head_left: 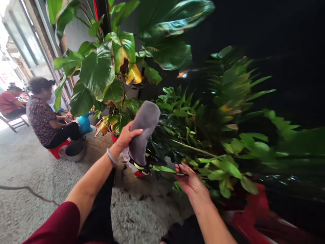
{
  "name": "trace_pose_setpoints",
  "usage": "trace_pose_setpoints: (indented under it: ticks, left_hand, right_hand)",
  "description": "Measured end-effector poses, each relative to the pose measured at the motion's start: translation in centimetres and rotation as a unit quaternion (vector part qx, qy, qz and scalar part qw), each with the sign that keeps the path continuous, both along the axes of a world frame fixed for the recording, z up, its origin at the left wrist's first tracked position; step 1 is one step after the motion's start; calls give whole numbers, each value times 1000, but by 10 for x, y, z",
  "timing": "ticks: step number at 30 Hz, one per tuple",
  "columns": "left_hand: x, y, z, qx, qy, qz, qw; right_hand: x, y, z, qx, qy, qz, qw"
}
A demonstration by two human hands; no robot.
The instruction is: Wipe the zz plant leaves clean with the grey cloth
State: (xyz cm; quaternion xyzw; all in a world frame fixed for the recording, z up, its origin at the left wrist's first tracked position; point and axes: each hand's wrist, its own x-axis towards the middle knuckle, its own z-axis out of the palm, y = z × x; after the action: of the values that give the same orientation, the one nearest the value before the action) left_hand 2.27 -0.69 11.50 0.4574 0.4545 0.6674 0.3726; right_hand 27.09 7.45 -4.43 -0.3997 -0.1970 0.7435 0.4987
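My left hand (pixel 128 134), with a pale bangle at the wrist, grips a folded grey cloth (pixel 146 122) whose lower end hangs down. To the right, my right hand (pixel 188 178) has its thumb and fingers pinched on a slim green leaf (pixel 164 168) near its stem. That leaf belongs to a low leafy plant (pixel 228 166) with long arching stems, spreading to the right. Just beneath the cloth is a red and white pot (pixel 140 173), partly covered by leaves. Motion blur softens the foliage at the right.
A tall broad-leaved plant (pixel 98 69) with some yellowed, brown leaves rises ahead. At the left a person (pixel 42 113) sits on a red stool (pixel 59 149) beside a grey basin (pixel 75 151); another person (pixel 11 100) sits farther back. A dark cable (pixel 30 189) crosses the concrete floor.
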Motion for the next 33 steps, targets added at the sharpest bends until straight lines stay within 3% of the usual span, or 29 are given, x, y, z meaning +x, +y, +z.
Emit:
trace_pose_setpoints:
  ticks: [2,4,6,8,10,13,15,17,19,20,22,24,25,28,30,32,33]
  left_hand:
    - [11,1,-25,-48,64,-15,997]
    - [22,-12,-53,-122,142,-82,979]
    - [28,-31,-67,-181,175,-160,954]
    - [26,-46,-58,-199,151,-205,946]
    - [19,-48,-31,-169,98,-199,960]
    - [5,-28,13,-69,29,-109,991]
    - [1,-9,21,-15,9,-30,999]
    - [4,0,6,-15,28,32,999]
    - [12,-7,-24,-65,87,46,993]
    - [17,-16,-41,-94,122,17,988]
    - [21,-41,-64,-152,159,-117,969]
    - [17,-62,-67,-171,161,-188,954]
    - [11,-68,-60,-165,146,-183,958]
    - [-21,-61,-17,-89,68,-30,993]
    - [-46,-41,9,-26,43,113,992]
    - [-65,-24,17,-4,56,225,973]
    - [-70,-19,12,-19,68,260,963]
  right_hand:
    - [-3,1,0,-2,1,-1,1000]
    - [-5,2,-1,-8,0,1,1000]
    - [-5,3,-2,-14,-3,1,1000]
    - [-3,2,-2,-12,-1,6,1000]
    - [1,1,-1,-7,9,12,1000]
    - [5,0,0,5,22,6,1000]
    - [4,1,1,5,23,-5,1000]
    - [3,2,1,-1,18,-23,1000]
    - [1,4,1,-8,14,-34,999]
    - [0,4,1,-10,10,-36,999]
    - [0,3,0,-5,9,-31,999]
    - [2,1,-1,4,14,-21,1000]
    - [4,0,-2,7,17,-11,1000]
    - [8,-1,-2,14,8,22,1000]
    - [8,0,-2,19,-7,25,999]
    - [7,1,-1,18,-16,15,1000]
    - [6,2,-1,16,-17,9,1000]
